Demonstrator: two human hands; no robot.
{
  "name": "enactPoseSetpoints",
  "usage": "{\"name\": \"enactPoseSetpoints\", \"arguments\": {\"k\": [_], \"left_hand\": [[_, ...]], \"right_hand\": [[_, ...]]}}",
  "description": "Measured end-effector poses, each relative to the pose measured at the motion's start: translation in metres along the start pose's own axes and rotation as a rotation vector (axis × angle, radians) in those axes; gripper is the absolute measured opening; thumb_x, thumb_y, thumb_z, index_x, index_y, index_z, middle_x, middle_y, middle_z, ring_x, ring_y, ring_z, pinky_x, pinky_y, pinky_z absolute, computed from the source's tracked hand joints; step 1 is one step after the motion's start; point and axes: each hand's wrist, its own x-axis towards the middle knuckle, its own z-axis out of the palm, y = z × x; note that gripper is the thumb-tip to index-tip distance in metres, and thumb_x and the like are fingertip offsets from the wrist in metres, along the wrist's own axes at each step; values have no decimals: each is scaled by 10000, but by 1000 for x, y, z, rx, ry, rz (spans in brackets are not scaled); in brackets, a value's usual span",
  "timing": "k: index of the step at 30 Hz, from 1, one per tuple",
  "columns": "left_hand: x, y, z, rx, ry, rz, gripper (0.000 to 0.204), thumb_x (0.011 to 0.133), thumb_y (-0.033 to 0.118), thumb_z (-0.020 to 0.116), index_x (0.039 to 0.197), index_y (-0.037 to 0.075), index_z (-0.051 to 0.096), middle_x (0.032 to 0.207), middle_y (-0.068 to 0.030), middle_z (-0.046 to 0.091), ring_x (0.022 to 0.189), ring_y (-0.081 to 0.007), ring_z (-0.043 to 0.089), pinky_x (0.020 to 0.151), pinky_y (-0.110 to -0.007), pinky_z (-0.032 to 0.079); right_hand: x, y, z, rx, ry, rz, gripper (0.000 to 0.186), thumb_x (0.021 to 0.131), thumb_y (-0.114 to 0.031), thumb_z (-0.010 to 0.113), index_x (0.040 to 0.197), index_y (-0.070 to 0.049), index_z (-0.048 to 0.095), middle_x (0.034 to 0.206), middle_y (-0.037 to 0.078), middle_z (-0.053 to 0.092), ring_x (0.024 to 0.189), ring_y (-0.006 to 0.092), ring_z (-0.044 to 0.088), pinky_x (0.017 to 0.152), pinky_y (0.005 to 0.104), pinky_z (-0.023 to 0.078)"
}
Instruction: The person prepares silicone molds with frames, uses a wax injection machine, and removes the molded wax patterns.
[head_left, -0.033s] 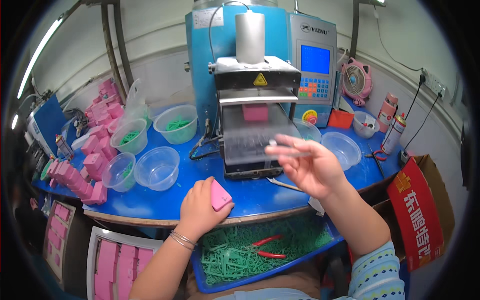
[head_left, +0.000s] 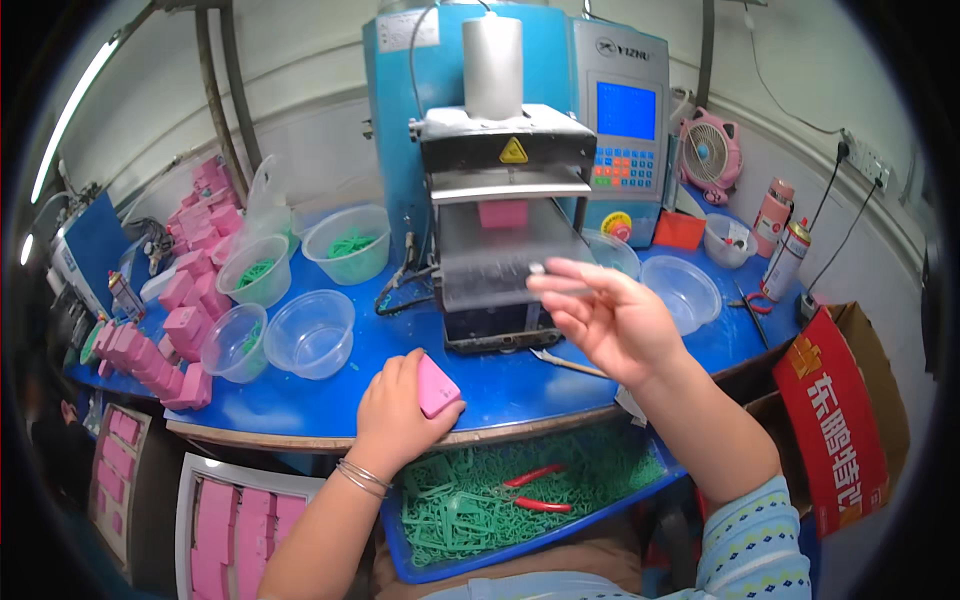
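Near the table's front edge, my left hand (head_left: 392,408) is wrapped round a pink block (head_left: 436,386) with a small dark mark on its face. My right hand (head_left: 622,325) is raised at the front of a blue press machine (head_left: 430,100). Its fingers are stretched out and apart. The fingertips are beside a small white knob (head_left: 537,268) on the clear plate (head_left: 480,275) at the press's front; whether they touch it I cannot tell. Behind that plate, another pink block (head_left: 503,213) sits under the press head (head_left: 510,155).
Stacked pink blocks (head_left: 185,330) fill the table's left. Clear tubs (head_left: 310,335) stand beside the press, some with green pieces. Below the edge, a blue tray (head_left: 400,560) holds green scraps and red-handled pliers (head_left: 540,505). A spray can (head_left: 787,262) and red carton (head_left: 830,420) are at right.
The clear plate's front edge sits slightly higher, and my right hand has shifted a little up and left with it. The left hand still holds its pink block.
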Motion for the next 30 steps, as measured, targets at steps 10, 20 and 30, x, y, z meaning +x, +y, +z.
{"name": "enactPoseSetpoints", "arguments": {"k": [10,20,30], "left_hand": [[1,4,3,51,-27,-42,705,649,317,722,1200,-21,440,1097,-175,512,997,-320,520,855,-381,429],[-2,8,3,68,-34,-56,725,654,322,723,1219,-27,431,1108,-185,510,1002,-324,518,861,-381,426],[-2,2,9,117,13,-8,757,655,371,719,1226,-33,428,1098,-188,512,990,-324,522,848,-384,431]], "right_hand": [[29,31,-9,-358,187,-244,441,905,-415,475,849,16,548,612,71,587,411,80,492,408,193,371],[27,29,0,-360,259,-177,429,917,-400,446,812,4,542,582,57,550,405,86,461,396,213,363],[29,28,-6,-327,210,-126,415,919,-401,440,802,-17,543,581,50,550,404,87,460,396,213,360]]}}
